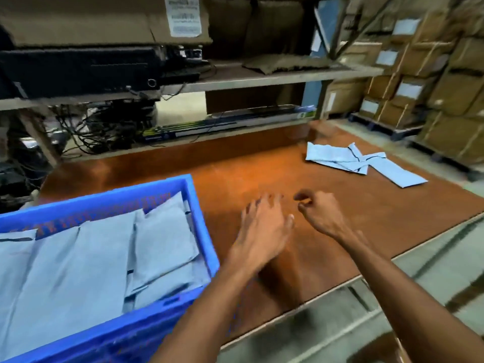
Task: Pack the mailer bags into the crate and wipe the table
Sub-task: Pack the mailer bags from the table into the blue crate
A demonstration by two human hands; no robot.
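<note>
Where you are working: a brown table [262, 169] is running out ahead of you, its bare top glowing orange in the middle.
Behind it: a long shelf [262, 77] is carrying a black device [78, 72], with a tangle of cables [86, 127] hanging below.
Off to your right: cardboard boxes [419, 74] are sitting stacked on a dark pallet [387, 127], too blurred for a count; a grey floor [392, 297] is showing past the table's edge.
Crate: one blue crate [193, 205] is sitting on the table's near left, just beside your left hand [262, 229].
Packed mailer bags [104, 258]: at least four pale blue ones are lying flat inside the crate, overlapping, with edges of more peeking out beneath.
Loose mailer bags [361, 161]: about three are lying crossed in one heap at the table's far right, well apart from both hands; the overlap is making the count unsure.
Left hand: you are holding it palm down over the bare top, fingers spread wide and straight, gripping nothing.
Right hand [319, 213]: it is hovering just beside the left, fingers curling in toward the thumb, nothing showing in them.
</note>
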